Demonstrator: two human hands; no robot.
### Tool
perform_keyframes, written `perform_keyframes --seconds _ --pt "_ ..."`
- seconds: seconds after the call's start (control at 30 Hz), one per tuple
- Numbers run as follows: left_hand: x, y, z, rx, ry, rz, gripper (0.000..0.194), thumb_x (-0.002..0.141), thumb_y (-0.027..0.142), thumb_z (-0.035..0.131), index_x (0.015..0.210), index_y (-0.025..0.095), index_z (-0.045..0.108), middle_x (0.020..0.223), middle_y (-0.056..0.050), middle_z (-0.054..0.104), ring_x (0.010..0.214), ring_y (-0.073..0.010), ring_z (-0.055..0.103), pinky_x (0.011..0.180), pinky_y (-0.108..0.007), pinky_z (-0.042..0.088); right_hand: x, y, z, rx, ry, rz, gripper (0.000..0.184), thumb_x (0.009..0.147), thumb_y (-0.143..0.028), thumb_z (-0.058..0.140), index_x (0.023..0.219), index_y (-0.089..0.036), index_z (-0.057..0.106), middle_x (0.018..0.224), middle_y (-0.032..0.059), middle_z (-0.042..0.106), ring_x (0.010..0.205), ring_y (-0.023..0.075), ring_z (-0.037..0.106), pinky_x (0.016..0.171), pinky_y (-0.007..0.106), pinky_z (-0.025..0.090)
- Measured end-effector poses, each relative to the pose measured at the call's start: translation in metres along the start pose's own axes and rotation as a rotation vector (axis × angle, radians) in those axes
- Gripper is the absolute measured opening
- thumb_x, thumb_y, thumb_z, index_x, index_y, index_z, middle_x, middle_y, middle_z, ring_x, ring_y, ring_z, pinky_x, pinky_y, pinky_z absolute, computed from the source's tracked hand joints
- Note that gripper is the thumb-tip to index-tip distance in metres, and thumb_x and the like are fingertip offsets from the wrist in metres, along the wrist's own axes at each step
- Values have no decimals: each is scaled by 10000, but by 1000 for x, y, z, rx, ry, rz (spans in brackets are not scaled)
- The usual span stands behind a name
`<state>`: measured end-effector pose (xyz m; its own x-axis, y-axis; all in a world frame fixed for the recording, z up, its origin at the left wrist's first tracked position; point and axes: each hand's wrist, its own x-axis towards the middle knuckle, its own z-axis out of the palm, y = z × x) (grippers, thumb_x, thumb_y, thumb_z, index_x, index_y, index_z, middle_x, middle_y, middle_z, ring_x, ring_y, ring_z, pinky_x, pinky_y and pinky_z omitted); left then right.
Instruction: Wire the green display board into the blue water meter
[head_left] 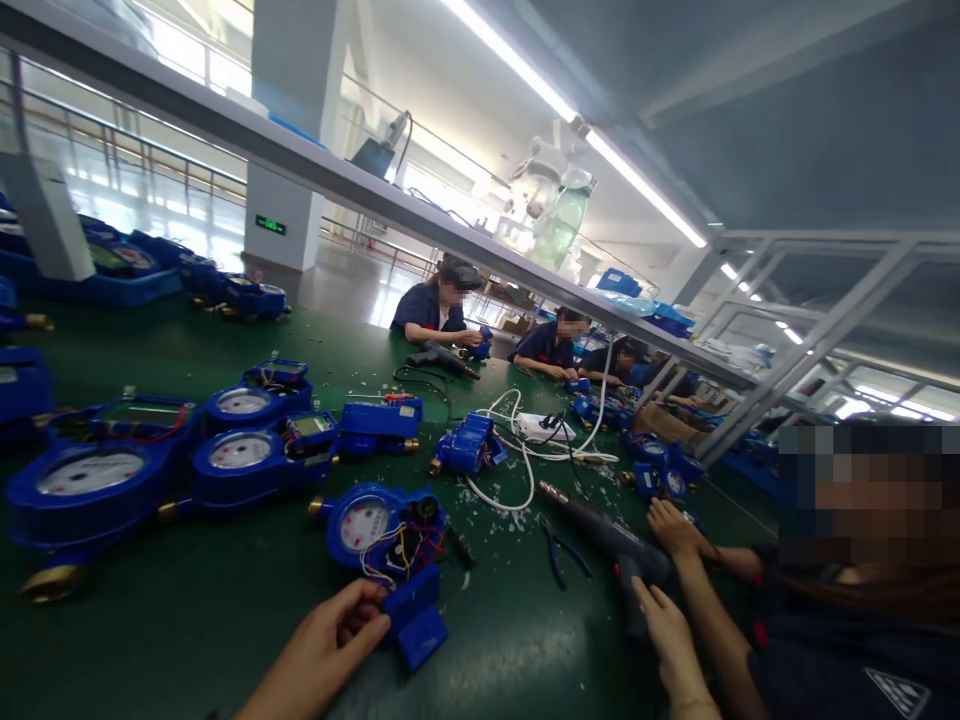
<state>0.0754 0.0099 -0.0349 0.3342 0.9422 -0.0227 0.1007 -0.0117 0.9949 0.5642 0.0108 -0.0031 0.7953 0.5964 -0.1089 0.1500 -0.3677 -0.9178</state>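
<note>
Left hand: curled, with the fingertips right up against a blue plastic cover. Looks like a light hold, but you can't really tell how tight.
Right hand: out of shot, so no telling what it's doing.
Main item: an open blue water meter with a bunch of colored wires showing, on the green desk. The cover sits just below it in the view.
Tip: those wires bulge up over the meter's rim, so it's worth tucking them flat to keep the cover from pinching them.
Left of the meter: more blue meters, dials facing up.
Right of the meter: pliers, plus a co-worker's hands on what looks like a heat gun.
Behind the meter: white cables and plastic scraps.
</note>
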Motion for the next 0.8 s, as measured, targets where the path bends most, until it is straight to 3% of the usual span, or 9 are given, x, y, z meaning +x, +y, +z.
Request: perform_keyframes --seconds 0.13,0.27,0.33,0.53,0.67,0.8 --pt "2 1 0 -13 -3 -44 529 791 669 550 962 172 614 915 -64 649 871 -246 584 791 -330 452 8 5 6 154 -120 121 399 821 -258 754 1151 -96 597 1080 117 667 937 230 669 798 356 571" --pt "5 1 0 18 37 -74 598 742 758 540 849 174 608 805 -43 624 799 -230 572 738 -309 453 6 6 20 356 -282 274 264 890 -216 696 1104 -96 598 804 43 666 618 155 654 528 244 555" --pt "7 1 0 39 69 -78 614 737 783 521 771 174 594 742 -34 610 751 -220 565 709 -302 446 5 2 26 460 -332 344 206 918 -209 661 1078 -100 588 780 34 662 590 153 651 505 239 551" --pt "14 5 3 90 121 -65 624 783 767 474 667 167 600 657 -39 627 663 -207 567 645 -285 416 2 -18 39 716 -487 424 147 952 -118 522 1096 -106 550 913 78 689 752 179 694 587 242 586" --pt "17 6 4 134 140 -75 642 784 761 461 621 160 614 640 -52 642 626 -202 549 613 -281 391 0 -26 48 757 -510 424 188 921 -90 467 1092 -86 546 832 58 671 564 113 627 516 190 552" --pt "16 6 3 127 118 -44 619 810 725 454 642 154 623 655 -55 643 647 -204 554 623 -278 395 -10 -34 49 696 -498 379 259 784 -119 589 1032 -44 591 616 25 592 458 122 561 438 183 515"
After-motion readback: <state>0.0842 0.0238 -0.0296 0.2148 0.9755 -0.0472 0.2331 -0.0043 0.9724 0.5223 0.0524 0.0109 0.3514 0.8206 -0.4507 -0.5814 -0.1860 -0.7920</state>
